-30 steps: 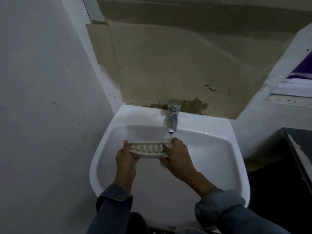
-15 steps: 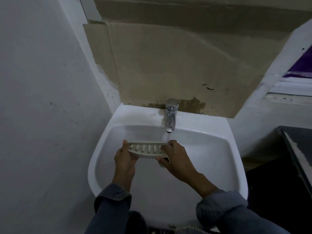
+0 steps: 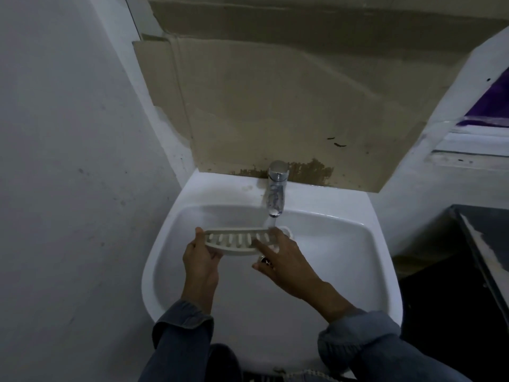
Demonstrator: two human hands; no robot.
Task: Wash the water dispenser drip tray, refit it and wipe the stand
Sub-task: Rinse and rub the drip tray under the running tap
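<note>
Gripping the white slotted drip tray [image 3: 234, 241] is the left hand [image 3: 201, 260]; right hand [image 3: 286, 260] lies straight-fingered across it.

Tray [image 3: 234, 242] partly behind right grip [image 3: 289, 261]

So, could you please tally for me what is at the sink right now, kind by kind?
Hands: 2 (left hand, right hand)
Drip tray: 1
Tap: 1
Sink: 1
Cardboard sheet: 1
Total: 6
</note>
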